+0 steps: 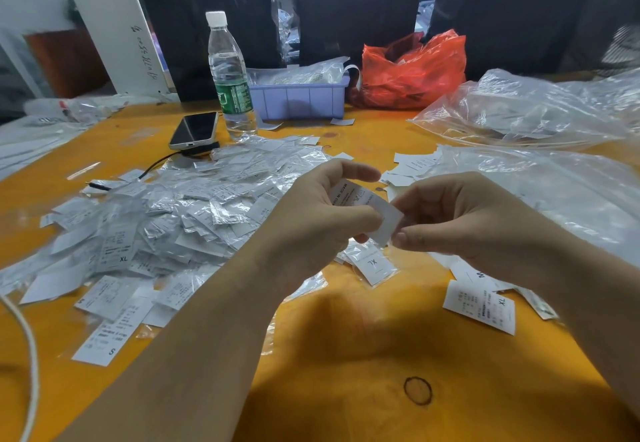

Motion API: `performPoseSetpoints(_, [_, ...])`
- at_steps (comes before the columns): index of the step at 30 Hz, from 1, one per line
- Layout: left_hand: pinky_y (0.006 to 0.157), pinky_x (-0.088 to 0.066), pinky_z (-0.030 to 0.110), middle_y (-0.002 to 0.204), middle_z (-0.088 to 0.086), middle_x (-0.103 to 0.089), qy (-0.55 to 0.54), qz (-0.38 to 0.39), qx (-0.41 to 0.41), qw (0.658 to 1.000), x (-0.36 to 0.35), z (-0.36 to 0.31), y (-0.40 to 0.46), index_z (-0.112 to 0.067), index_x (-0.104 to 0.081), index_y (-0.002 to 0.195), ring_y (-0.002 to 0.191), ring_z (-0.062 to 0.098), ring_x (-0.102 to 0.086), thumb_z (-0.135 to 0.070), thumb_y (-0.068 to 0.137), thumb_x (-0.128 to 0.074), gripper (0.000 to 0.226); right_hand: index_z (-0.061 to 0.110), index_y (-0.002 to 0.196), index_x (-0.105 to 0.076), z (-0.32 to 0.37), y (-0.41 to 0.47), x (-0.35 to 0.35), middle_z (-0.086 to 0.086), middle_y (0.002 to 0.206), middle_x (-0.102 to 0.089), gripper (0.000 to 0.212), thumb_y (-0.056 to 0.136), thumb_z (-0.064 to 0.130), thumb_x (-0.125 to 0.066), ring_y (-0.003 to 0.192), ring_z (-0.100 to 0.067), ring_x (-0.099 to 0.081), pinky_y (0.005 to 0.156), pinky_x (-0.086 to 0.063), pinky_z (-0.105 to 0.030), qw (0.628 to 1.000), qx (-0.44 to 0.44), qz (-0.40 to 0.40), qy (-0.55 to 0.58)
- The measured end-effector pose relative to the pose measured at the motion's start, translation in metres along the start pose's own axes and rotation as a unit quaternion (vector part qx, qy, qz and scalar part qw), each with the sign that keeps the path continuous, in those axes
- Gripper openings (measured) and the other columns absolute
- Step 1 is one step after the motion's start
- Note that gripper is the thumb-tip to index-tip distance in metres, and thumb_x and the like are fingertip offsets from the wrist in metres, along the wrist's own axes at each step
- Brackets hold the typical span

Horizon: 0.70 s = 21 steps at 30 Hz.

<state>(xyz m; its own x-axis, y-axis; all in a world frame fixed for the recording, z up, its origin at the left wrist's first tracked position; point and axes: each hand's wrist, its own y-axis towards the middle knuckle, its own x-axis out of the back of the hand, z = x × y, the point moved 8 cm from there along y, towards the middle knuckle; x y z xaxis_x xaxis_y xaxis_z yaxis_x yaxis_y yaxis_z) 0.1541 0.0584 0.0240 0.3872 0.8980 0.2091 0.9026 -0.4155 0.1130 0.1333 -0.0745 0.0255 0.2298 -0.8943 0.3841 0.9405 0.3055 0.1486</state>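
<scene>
Head view: a thin white rectangular printed label (367, 204) is held above the middle of the smooth orange tabletop (363, 337). The left hand (318, 213) pinches the label's left part between curled thumb and fingers. The right hand (460, 216) pinches its right edge with thumb and fingertips. A heap of flat labels in crinkled clear plastic sleeves (180, 213) covers the tabletop's left half. A ribbed lilac plastic tray (301, 99) stands at the far edge.

Left hand (322, 213) and right hand (460, 220) are pinching one white label (367, 209) between them above the orange table (346, 355); bagged label pile (166, 220) is lying left.
</scene>
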Motion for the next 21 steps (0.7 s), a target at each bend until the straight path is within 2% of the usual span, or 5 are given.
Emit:
performPoseSetpoints(4, [0.053,-0.047,0.018,0.085,0.005,-0.063,0.0,0.004,-0.004,1.0,-0.0002,0.0005,-0.0003,-0.025,-0.064,0.109,0.059,0.005,-0.058,-0.004,0.071,-0.074,0.045,0.003,0.1,-0.072,0.001,-0.0002,-0.0016,-0.013,0.09,-0.075,0.037,0.065,0.017,-0.075,0.085,-0.028,-0.071,0.072,-0.055,-0.026,1.0,0.001,0.014,0.01])
performPoseSetpoints(8, [0.057,-0.05,0.021,0.089,0.007,-0.063,0.004,-0.004,-0.011,1.0,0.0015,0.0005,0.0,-0.028,-0.064,0.109,0.063,0.006,-0.06,-0.007,0.073,-0.076,0.044,-0.002,0.098,-0.072,-0.0009,0.0004,-0.0021,-0.008,0.079,-0.074,0.032,0.068,0.008,-0.074,0.066,-0.008,-0.066,0.057,-0.046,-0.011,0.999,-0.002,0.022,0.045])
performPoseSetpoints(11, [0.059,-0.054,0.023,0.088,0.007,-0.063,-0.005,-0.005,-0.018,1.0,0.0006,-0.0007,-0.0002,-0.026,-0.064,0.109,0.066,0.01,-0.061,-0.004,0.075,-0.076,0.042,0.001,0.098,-0.072,-0.0027,0.0,-0.0034,-0.002,0.077,-0.073,0.026,0.073,0.005,-0.073,0.065,-0.005,-0.065,0.055,-0.045,-0.009,0.999,0.0,0.03,0.038])
performPoseSetpoints(15, [0.063,-0.057,0.027,0.088,0.008,-0.064,-0.018,-0.011,-0.023,1.0,-0.0005,-0.0007,0.0005,-0.023,-0.063,0.11,0.069,0.013,-0.064,0.002,0.082,-0.071,0.039,0.002,0.098,-0.071,-0.0034,0.0008,-0.0043,-0.002,0.077,-0.073,0.034,0.066,0.015,-0.075,0.065,-0.005,-0.064,0.054,-0.045,-0.01,0.998,0.008,0.029,0.048])
performPoseSetpoints(21, [0.064,-0.058,0.028,0.087,0.005,-0.063,-0.041,-0.033,-0.031,0.998,-0.0007,-0.0007,0.0001,-0.018,-0.063,0.113,0.073,0.017,-0.064,0.004,0.082,-0.071,0.039,0.002,0.098,-0.069,-0.0079,0.0017,-0.0042,-0.009,0.077,-0.07,0.024,0.076,-0.005,-0.074,0.063,-0.009,-0.062,0.053,-0.043,-0.01,0.998,0.011,0.006,0.061])
